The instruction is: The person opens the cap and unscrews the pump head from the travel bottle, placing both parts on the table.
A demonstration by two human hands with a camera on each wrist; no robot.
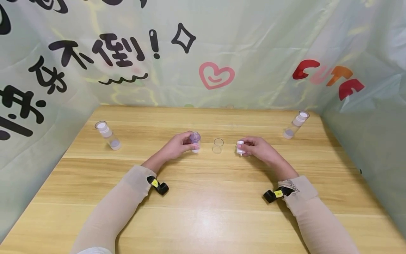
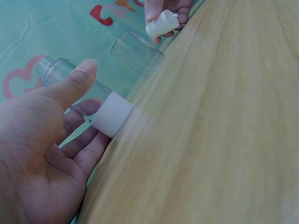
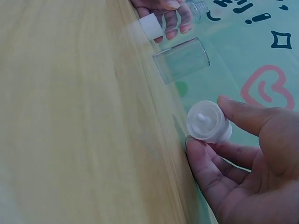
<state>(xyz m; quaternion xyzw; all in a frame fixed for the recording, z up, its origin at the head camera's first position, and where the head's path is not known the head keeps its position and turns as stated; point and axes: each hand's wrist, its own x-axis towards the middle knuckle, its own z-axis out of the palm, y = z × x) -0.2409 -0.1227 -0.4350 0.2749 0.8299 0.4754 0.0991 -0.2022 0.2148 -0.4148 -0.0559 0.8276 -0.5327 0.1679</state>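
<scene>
My left hand [image 1: 176, 147] holds a small clear bottle [image 1: 195, 141] upright. In the left wrist view, its threaded neck [image 2: 45, 70] is uncovered and its white base [image 2: 113, 115] meets the tabletop. With thumb and fingers my right hand [image 1: 262, 151] pinches a white pump head [image 1: 240, 147]. The right wrist view looks into the pump head's round underside [image 3: 202, 120], where a small stem stands in the middle. Between the two hands a clear cylindrical cap [image 1: 217, 146] stands on the table, touched by neither.
Two assembled pump bottles stand farther out on the wooden table [image 1: 203, 197], one bottle [image 1: 108, 135] at the left and another bottle [image 1: 295, 125] at the right. A printed cloth backdrop [image 1: 253, 46] closes off the back and both sides.
</scene>
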